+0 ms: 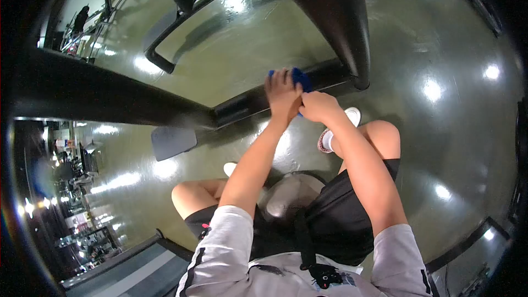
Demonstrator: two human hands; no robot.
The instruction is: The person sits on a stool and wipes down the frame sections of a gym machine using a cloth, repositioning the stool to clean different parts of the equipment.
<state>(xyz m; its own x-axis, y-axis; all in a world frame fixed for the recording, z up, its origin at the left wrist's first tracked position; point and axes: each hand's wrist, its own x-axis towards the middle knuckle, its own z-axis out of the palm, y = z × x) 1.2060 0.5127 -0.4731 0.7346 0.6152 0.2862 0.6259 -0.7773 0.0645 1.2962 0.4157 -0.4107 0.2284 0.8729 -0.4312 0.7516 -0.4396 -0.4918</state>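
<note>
A blue cloth (301, 78) lies against the low black crossbar (247, 104) of a large metal frame. My left hand (283, 96) is laid over the cloth and the bar, its fingers bent round them, with blue showing past the fingertips and beside the thumb. Close against it, my right hand (320, 106) is closed in a loose fist at the cloth's near edge. A bit of blue shows below its fingers, though most of what it grips is hidden.
Thick black posts (330, 16) rise from both ends of the crossbar. A curved black tube (203, 0) stands beyond it. My knees are bent on either side of a rounded grey-brown object (291, 195). A grey pad (174, 143) sits left, and a treadmill-like deck (137, 275) lies lower left.
</note>
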